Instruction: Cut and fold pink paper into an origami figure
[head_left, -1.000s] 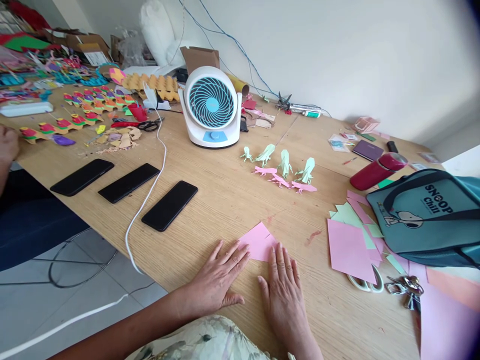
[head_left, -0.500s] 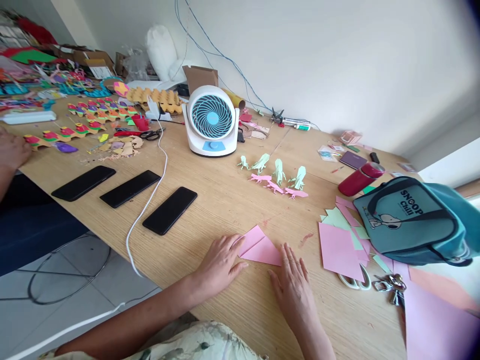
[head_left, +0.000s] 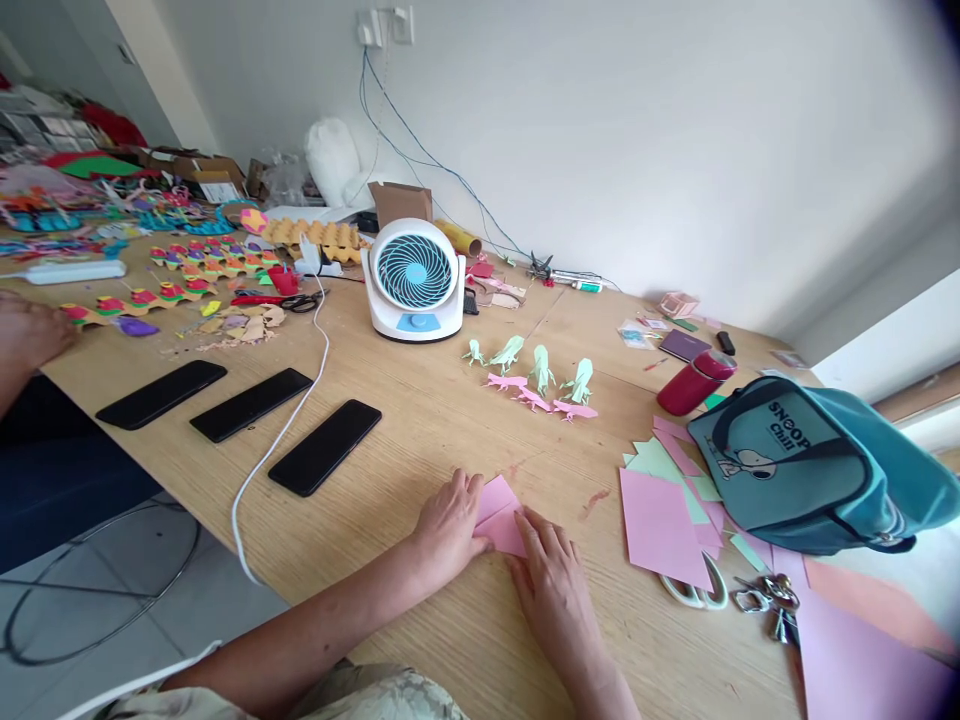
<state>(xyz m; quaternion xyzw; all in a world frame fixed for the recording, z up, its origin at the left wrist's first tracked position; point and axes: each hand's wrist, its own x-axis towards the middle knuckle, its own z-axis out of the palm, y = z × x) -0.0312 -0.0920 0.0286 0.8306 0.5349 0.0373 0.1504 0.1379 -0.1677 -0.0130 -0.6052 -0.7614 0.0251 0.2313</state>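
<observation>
A folded sheet of pink paper (head_left: 499,505) lies on the table between my two hands, a crease running across it. My left hand (head_left: 448,520) grips its left edge, fingers bent over the top and thumb at the near side. At the right edge, my right hand (head_left: 549,560) has its fingertips and thumb closed on the paper. Part of the sheet is hidden under my fingers. Farther back stand several light green folded paper insects (head_left: 541,370), with pink folded paper figures (head_left: 532,398) in front of them.
Left of my hands lie black phones (head_left: 325,447) and a white cable (head_left: 289,425). A fan (head_left: 415,280) stands behind. To the right are pink sheets (head_left: 660,525), white-handled scissors (head_left: 697,592), keys (head_left: 780,595), a red flask (head_left: 697,382) and a teal bag (head_left: 795,470). Another person's hand (head_left: 30,335) rests far left.
My right hand has moved left over the paper, and its fingers have closed on the edge. Less of the pink sheet shows. The camera view has shifted slightly.
</observation>
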